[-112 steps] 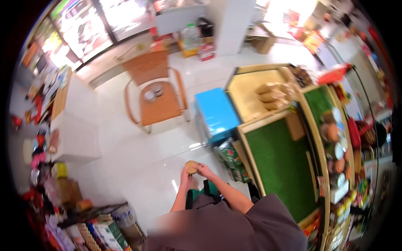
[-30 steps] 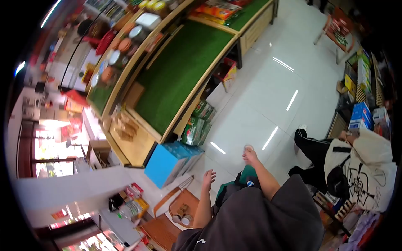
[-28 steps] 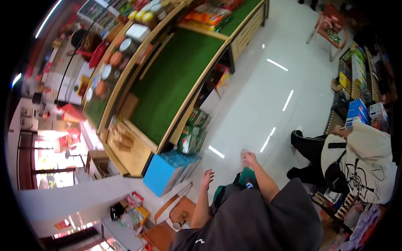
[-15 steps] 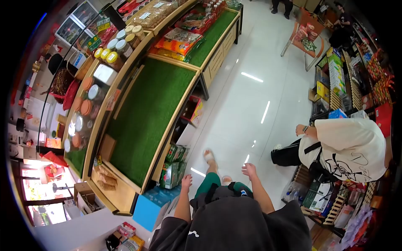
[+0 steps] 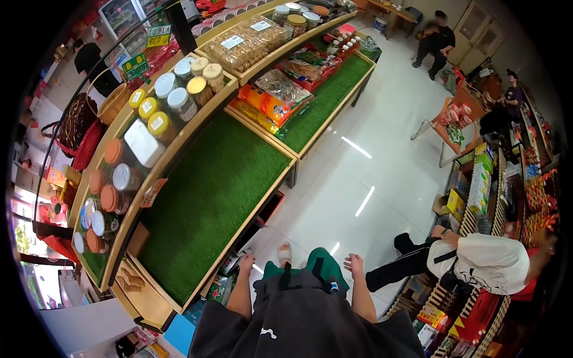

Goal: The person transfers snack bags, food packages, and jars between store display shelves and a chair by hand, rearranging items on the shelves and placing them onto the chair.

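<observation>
My left hand [image 5: 246, 262] hangs at my side, close to the wooden edge of a display stand lined with green artificial turf [image 5: 209, 173]. Its fingers are loosely bent and apart, holding nothing. On the other side of my body, my right hand [image 5: 354, 264] is held over the white floor with relaxed, slightly spread fingers, also holding nothing. Neither hand touches any goods. Beyond the near turf section lie orange and clear food bags [image 5: 271, 98]. Lidded jars [image 5: 179, 98] line the raised shelf on the left.
A person in a white top [image 5: 489, 259] stands at the right beside slatted shelves [image 5: 489, 215] of packaged goods. An orange chair [image 5: 456, 122] carries red packages. Other people sit at the back. A white tiled aisle [image 5: 328, 179] runs between stand and shelves.
I have moved forward along the stand, so the jars and food bags appear nearer. The person in white now sits lower in view with legs apart. Both my hands stay without anything in them.
</observation>
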`<move>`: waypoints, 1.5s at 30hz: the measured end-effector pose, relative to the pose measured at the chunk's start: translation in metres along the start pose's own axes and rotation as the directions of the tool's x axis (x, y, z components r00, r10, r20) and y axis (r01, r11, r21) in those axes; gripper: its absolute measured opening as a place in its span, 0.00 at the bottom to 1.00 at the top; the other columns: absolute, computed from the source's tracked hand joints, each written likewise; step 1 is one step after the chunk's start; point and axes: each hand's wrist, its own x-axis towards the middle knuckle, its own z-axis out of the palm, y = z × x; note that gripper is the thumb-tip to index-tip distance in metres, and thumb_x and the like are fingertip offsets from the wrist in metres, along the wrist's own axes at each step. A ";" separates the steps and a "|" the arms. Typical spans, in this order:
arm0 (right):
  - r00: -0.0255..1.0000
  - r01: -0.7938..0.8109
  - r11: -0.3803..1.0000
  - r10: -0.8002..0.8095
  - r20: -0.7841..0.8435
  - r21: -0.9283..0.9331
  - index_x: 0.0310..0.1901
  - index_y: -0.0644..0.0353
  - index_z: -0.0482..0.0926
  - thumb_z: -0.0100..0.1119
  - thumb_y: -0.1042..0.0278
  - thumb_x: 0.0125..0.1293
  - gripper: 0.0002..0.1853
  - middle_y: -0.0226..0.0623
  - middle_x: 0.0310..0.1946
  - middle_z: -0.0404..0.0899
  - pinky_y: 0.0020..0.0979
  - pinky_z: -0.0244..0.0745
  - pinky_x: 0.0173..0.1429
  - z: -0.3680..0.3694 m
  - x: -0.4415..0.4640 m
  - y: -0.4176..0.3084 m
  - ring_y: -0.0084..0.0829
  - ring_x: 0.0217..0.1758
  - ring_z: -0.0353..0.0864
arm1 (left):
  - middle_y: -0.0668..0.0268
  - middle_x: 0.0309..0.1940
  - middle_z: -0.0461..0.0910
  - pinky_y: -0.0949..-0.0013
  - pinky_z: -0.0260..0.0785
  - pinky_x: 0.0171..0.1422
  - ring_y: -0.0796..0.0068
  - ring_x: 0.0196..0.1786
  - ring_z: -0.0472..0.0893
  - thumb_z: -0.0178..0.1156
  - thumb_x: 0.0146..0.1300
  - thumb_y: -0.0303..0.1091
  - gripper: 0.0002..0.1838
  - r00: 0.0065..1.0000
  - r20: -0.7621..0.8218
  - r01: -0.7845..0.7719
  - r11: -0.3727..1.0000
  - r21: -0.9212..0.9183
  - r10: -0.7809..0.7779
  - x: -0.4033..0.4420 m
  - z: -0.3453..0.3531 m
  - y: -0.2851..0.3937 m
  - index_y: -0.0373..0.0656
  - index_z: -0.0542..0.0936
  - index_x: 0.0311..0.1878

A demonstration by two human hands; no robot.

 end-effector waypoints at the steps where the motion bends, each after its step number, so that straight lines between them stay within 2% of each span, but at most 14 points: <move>1: 1.000 0.009 0.999 -0.008 -0.018 0.051 0.50 0.62 0.67 0.49 0.58 0.61 0.20 0.41 0.40 0.76 0.36 0.76 0.39 0.005 0.012 -0.017 0.38 0.37 0.79 | 0.66 0.28 0.78 0.74 0.62 0.25 0.77 0.26 0.73 0.51 0.57 0.45 0.17 0.997 0.040 -0.063 0.997 -0.043 0.064 0.022 0.014 0.015 0.42 0.76 0.41; 10: 0.999 -0.010 0.997 0.007 0.042 0.072 0.50 0.63 0.68 0.51 0.60 0.60 0.20 0.45 0.40 0.76 0.36 0.77 0.38 0.006 0.149 -0.149 0.40 0.38 0.79 | 0.68 0.32 0.78 0.72 0.66 0.32 0.77 0.29 0.74 0.52 0.60 0.45 0.17 0.966 0.065 -0.250 0.968 0.011 0.248 0.061 0.148 0.214 0.43 0.75 0.44; 14: 0.996 -0.080 0.997 0.079 0.051 0.010 0.51 0.63 0.68 0.51 0.60 0.60 0.20 0.46 0.40 0.77 0.38 0.77 0.39 -0.004 0.204 -0.216 0.41 0.38 0.79 | 0.69 0.36 0.77 0.72 0.66 0.36 0.79 0.34 0.74 0.51 0.61 0.46 0.17 0.996 0.081 -0.036 0.998 -0.059 0.040 0.051 0.184 0.296 0.46 0.74 0.47; 22: 0.990 0.001 0.998 -0.011 0.138 0.069 0.53 0.63 0.67 0.51 0.58 0.60 0.23 0.48 0.43 0.75 0.38 0.76 0.42 0.017 0.279 -0.370 0.43 0.41 0.78 | 0.70 0.37 0.75 0.72 0.65 0.39 0.79 0.36 0.73 0.50 0.61 0.40 0.17 0.987 0.071 -0.109 0.923 -0.368 0.145 0.088 0.247 0.450 0.45 0.72 0.51; 24: 0.987 0.000 0.999 -0.008 0.159 0.049 0.53 0.63 0.67 0.50 0.57 0.60 0.23 0.48 0.44 0.75 0.38 0.76 0.43 0.032 0.295 -0.399 0.42 0.42 0.78 | 0.69 0.40 0.74 0.71 0.65 0.40 0.78 0.39 0.74 0.51 0.61 0.38 0.17 0.960 -0.067 -0.272 0.839 -0.472 0.273 0.086 0.259 0.498 0.45 0.72 0.52; 28: 0.974 0.021 1.000 -0.020 0.227 -0.006 0.54 0.63 0.66 0.50 0.57 0.60 0.24 0.47 0.44 0.75 0.36 0.76 0.43 0.063 0.320 -0.448 0.42 0.43 0.78 | 0.64 0.47 0.73 0.70 0.67 0.43 0.73 0.47 0.72 0.50 0.62 0.37 0.17 0.967 -0.053 -0.248 0.867 -0.431 0.250 0.122 0.280 0.574 0.42 0.70 0.53; 30: 0.965 0.050 0.999 -0.044 0.257 -0.015 0.54 0.63 0.66 0.50 0.56 0.60 0.24 0.47 0.45 0.74 0.36 0.75 0.43 0.067 0.328 -0.469 0.41 0.43 0.78 | 0.65 0.46 0.74 0.71 0.66 0.46 0.72 0.47 0.74 0.53 0.61 0.38 0.18 0.915 -0.195 -0.396 0.875 -0.278 0.352 0.149 0.289 0.599 0.44 0.71 0.53; 32: 0.972 0.016 0.996 0.005 0.236 -0.088 0.54 0.63 0.66 0.49 0.56 0.60 0.24 0.47 0.44 0.75 0.36 0.75 0.43 0.077 0.335 -0.494 0.41 0.42 0.78 | 0.59 0.41 0.74 0.68 0.65 0.46 0.70 0.39 0.73 0.57 0.57 0.33 0.18 0.713 -0.503 -0.602 0.794 -0.081 0.489 0.204 0.298 0.599 0.34 0.71 0.49; 36: 0.962 0.038 0.972 0.027 0.272 -0.232 0.54 0.63 0.66 0.48 0.56 0.60 0.24 0.47 0.43 0.75 0.36 0.75 0.44 0.074 0.369 -0.545 0.40 0.41 0.78 | 0.56 0.34 0.72 0.65 0.65 0.43 0.63 0.37 0.73 0.60 0.52 0.30 0.17 0.700 -0.665 -0.516 0.828 -0.220 0.259 0.220 0.285 0.637 0.31 0.71 0.43; 38: 0.982 0.057 0.992 -0.035 0.188 -0.111 0.54 0.63 0.67 0.48 0.57 0.60 0.23 0.47 0.43 0.75 0.36 0.75 0.43 0.077 0.389 -0.561 0.39 0.40 0.77 | 0.55 0.32 0.70 0.65 0.65 0.38 0.60 0.35 0.72 0.61 0.50 0.29 0.15 0.356 -0.855 -0.463 0.866 0.190 0.378 0.222 0.278 0.637 0.33 0.69 0.39; 39: 0.986 0.044 0.995 -0.028 0.162 -0.094 0.54 0.63 0.67 0.48 0.57 0.60 0.23 0.46 0.43 0.75 0.37 0.75 0.42 0.083 0.391 -0.574 0.39 0.40 0.77 | 0.53 0.32 0.70 0.61 0.64 0.39 0.57 0.35 0.71 0.62 0.50 0.31 0.16 0.288 -0.883 -0.510 0.840 0.185 0.370 0.222 0.274 0.639 0.35 0.68 0.37; 40: 0.985 0.022 0.997 -0.009 0.172 -0.077 0.53 0.63 0.67 0.47 0.58 0.60 0.23 0.46 0.43 0.75 0.37 0.75 0.42 0.089 0.399 -0.583 0.39 0.40 0.77 | 0.53 0.33 0.70 0.60 0.65 0.40 0.57 0.36 0.71 0.64 0.49 0.34 0.18 0.229 -0.892 -0.371 0.882 0.290 0.389 0.220 0.269 0.641 0.35 0.68 0.36; 43: 0.974 0.012 0.988 0.022 0.225 -0.152 0.53 0.62 0.67 0.48 0.58 0.60 0.22 0.46 0.42 0.75 0.37 0.75 0.41 0.120 0.421 -0.611 0.39 0.39 0.78 | 0.54 0.34 0.71 0.62 0.66 0.40 0.57 0.37 0.72 0.66 0.49 0.38 0.21 0.208 -0.925 -0.350 0.908 0.232 0.316 0.222 0.258 0.646 0.35 0.69 0.38; 45: 0.952 0.036 0.967 0.044 0.303 -0.253 0.53 0.62 0.67 0.48 0.59 0.60 0.22 0.45 0.41 0.76 0.37 0.76 0.40 0.142 0.432 -0.623 0.39 0.38 0.78 | 0.60 0.30 0.71 0.67 0.66 0.38 0.63 0.35 0.72 0.66 0.49 0.44 0.24 0.363 -0.872 -0.299 0.928 0.223 0.327 0.236 0.248 0.639 0.34 0.71 0.39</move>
